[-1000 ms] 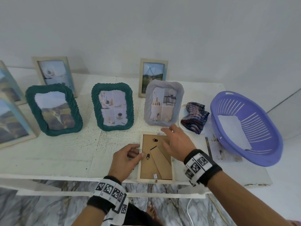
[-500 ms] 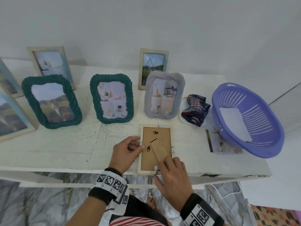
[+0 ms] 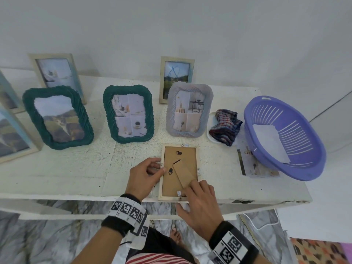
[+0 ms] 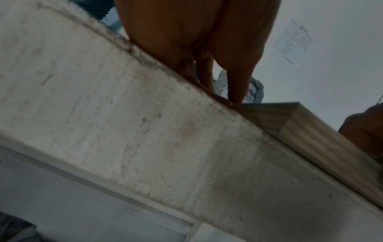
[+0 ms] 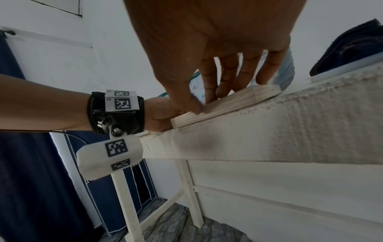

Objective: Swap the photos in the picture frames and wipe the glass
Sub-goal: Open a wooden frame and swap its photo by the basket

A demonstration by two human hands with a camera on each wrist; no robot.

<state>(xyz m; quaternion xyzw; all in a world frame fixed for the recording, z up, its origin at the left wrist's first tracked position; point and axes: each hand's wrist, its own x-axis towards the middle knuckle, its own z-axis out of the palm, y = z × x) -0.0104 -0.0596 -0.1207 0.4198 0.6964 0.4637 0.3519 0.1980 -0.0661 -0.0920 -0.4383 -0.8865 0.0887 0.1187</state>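
At the right end of our white table (image 3: 57,174) we see a purple basket (image 3: 302,159) with a white sheet (image 3: 270,141) inside, and marble floor (image 3: 47,239) below.

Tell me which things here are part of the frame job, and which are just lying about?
In use: face-down wooden frame, left hand, right hand, checked cloth, loose photos, standing frames.
Lying about: purple basket, white tray.

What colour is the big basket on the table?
The basket is light purple, with slots in its sides. The head view shows it best.
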